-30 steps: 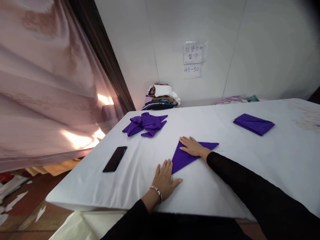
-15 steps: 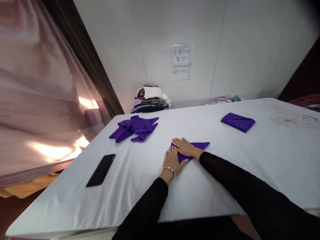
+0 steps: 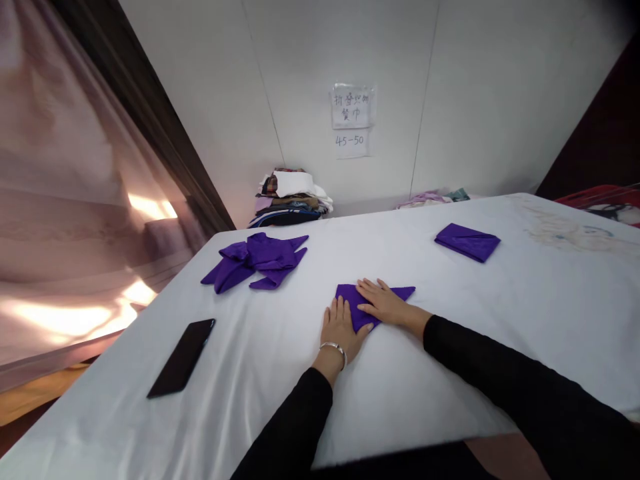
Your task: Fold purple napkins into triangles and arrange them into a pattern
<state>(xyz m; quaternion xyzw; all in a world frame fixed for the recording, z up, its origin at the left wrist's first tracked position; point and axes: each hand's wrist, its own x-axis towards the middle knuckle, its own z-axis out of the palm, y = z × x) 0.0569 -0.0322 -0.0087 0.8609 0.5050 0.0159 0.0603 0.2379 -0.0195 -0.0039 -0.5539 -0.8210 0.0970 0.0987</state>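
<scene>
A folded purple napkin [image 3: 354, 308] lies flat on the white-covered table under my two hands. One pointed end of it reaches out to the right, past my right hand. My left hand [image 3: 343, 329], with a silver bracelet at the wrist, rests on its left lower edge, fingers stretched. Across the middle of the cloth lies my right hand [image 3: 384, 302], open and palm down. Both hands press on the fabric without gripping it. The parts of the napkin beneath the palms are hidden.
A crumpled heap of purple cloth [image 3: 260, 260] is at the table's back left. A dark phone [image 3: 183, 359] lies in front of it. Back right sits a folded purple napkin packet [image 3: 467, 242]. Stacked clothes [image 3: 290, 199] stand behind the white tablecloth [image 3: 260, 413]; paper signs [image 3: 353, 120] hang on the wall.
My right hand has slid to the right across the napkin, away from my left hand, uncovering its upper left part. My left hand stays at the left edge. The camera view has shifted slightly.
</scene>
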